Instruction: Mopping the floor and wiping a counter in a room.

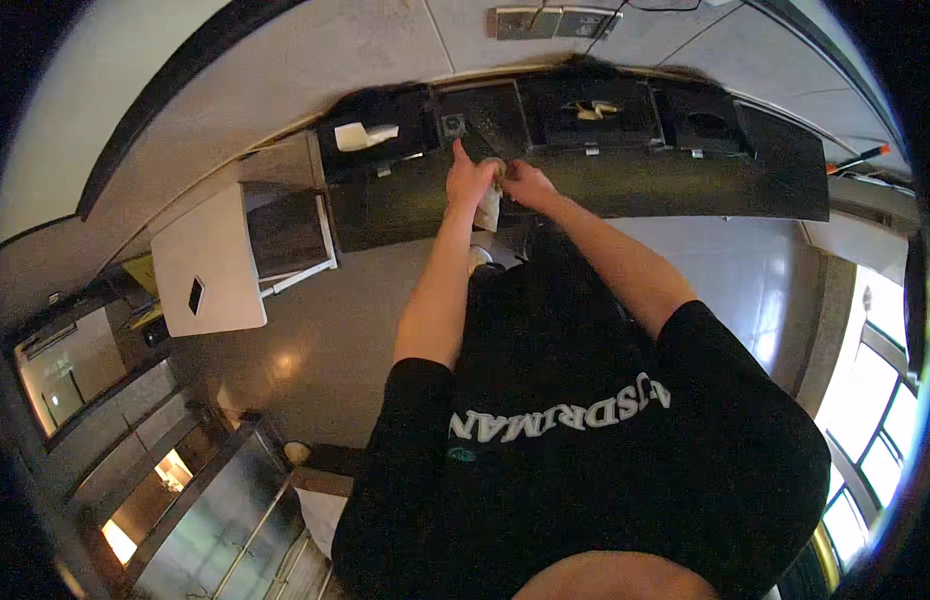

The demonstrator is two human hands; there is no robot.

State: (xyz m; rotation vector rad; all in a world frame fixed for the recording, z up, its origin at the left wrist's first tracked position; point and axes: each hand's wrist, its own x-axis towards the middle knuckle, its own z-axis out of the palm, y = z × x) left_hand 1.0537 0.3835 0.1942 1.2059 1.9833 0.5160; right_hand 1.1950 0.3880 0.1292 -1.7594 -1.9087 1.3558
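Both my hands are raised together over a long dark cabinet with open compartments (585, 180). In my left hand (471, 178) is a pale, crumpled item, possibly cloth (488, 208), hanging down below the fingers; its upper end is bunched between the hands. My right hand (526, 184) touches or pinches that end from the right; its fingertips are partly hidden. Just beyond the left hand, a small grey square object (453, 125) lies in a compartment. White paper or cloth (364, 136) sits in the compartment to the left, and a crumpled pale item (594, 111) in one to the right.
To the left stands a small white table (210, 262) with a phone-like dark object (197, 295) on it. A wall socket panel (555, 23) is beyond the cabinet. An orange-tipped rod (859, 159) lies at the right end. Windows are at the far right.
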